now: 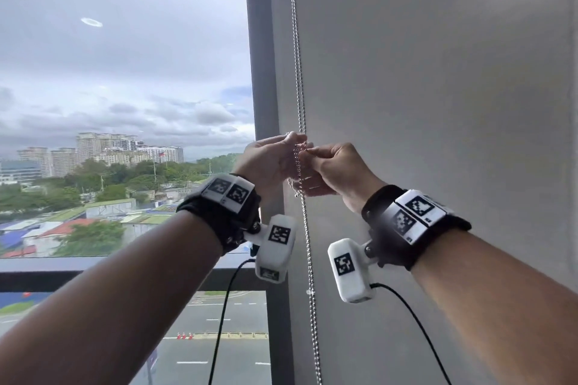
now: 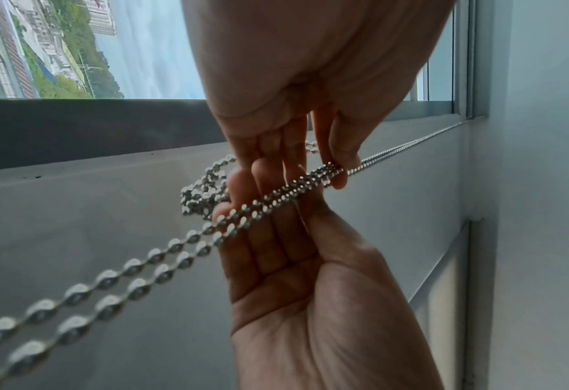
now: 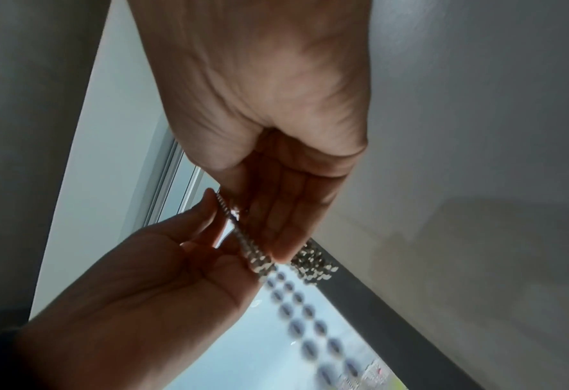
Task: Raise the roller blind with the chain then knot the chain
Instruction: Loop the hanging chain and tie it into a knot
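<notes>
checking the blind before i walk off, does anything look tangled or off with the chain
The chain hangs straight along the blind's left edge, but between the left hand and right hand it is bunched into a loose clump of loops, not a tight knot. Both hands pinch it there. Nothing looks broken.

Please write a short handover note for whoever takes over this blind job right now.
Left hand: fingers hold the doubled bead chain.
Right hand: pinches the same chain beside the left, at a bunched loop.
The chain hangs along the left edge of the grey roller blind, running up out of view and down below the hands.
Done: knotting appears started. How far the blind was raised cannot be told.
Left: finish and tighten the knot, then let go.
</notes>
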Tool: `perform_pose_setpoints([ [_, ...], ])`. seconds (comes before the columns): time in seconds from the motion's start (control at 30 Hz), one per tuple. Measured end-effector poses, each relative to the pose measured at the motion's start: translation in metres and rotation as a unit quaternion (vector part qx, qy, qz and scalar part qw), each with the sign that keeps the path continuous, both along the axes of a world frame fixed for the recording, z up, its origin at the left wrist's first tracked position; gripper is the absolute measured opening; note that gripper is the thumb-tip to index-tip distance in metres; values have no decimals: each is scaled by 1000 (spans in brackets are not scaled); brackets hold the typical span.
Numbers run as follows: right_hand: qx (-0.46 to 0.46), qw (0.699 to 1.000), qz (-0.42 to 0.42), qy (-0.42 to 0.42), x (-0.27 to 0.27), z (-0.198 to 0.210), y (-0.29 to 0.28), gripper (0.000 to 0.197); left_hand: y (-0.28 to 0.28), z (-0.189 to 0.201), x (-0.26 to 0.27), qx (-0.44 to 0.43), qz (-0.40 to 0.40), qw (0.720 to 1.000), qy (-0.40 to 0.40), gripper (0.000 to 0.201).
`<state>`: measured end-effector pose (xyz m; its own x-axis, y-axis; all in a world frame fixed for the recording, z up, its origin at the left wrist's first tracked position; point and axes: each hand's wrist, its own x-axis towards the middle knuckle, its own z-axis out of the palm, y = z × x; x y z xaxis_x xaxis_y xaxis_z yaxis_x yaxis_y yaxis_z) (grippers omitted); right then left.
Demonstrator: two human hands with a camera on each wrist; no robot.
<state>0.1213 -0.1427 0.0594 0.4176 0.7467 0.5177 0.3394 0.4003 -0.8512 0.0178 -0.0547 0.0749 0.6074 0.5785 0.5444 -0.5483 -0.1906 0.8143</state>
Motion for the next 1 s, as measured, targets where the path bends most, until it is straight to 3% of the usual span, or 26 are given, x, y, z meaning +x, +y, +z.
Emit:
perform_pose_setpoints([
  [0.17, -36, 991, 112, 70, -1, 2, -5, 36, 0, 1, 3, 2, 9, 1000, 15, 19],
  [0.27, -45, 988, 132, 66, 2, 6, -12, 26, 6, 0, 0, -7, -4, 1000, 6, 22],
  [0.37, -39, 998, 53, 0, 10, 10, -17, 12, 6, 2, -1, -40, -26, 999, 5, 18],
  [0.43, -19, 998, -19, -57, 17, 12, -15, 12, 8, 1, -1, -50, -29, 998, 2, 26],
  [0.57, -1, 972, -131, -193, 20, 16, -6, 5, 11, -4, 1, -18, 19, 1000, -3, 25],
  [0.63, 12, 964, -155, -214, 18, 16, -1, 4, 12, -5, 4, -15, 31, 999, 1, 21],
  [0.8, 8, 985, -122, -122, 9, 19, 5, 7, 18, -12, 3, -9, -22, 997, 74, 44],
  [1.0, -19, 999, 26, 39, 3, 18, 6, 12, 17, -17, 0, 27, 1, 992, 127, 55],
])
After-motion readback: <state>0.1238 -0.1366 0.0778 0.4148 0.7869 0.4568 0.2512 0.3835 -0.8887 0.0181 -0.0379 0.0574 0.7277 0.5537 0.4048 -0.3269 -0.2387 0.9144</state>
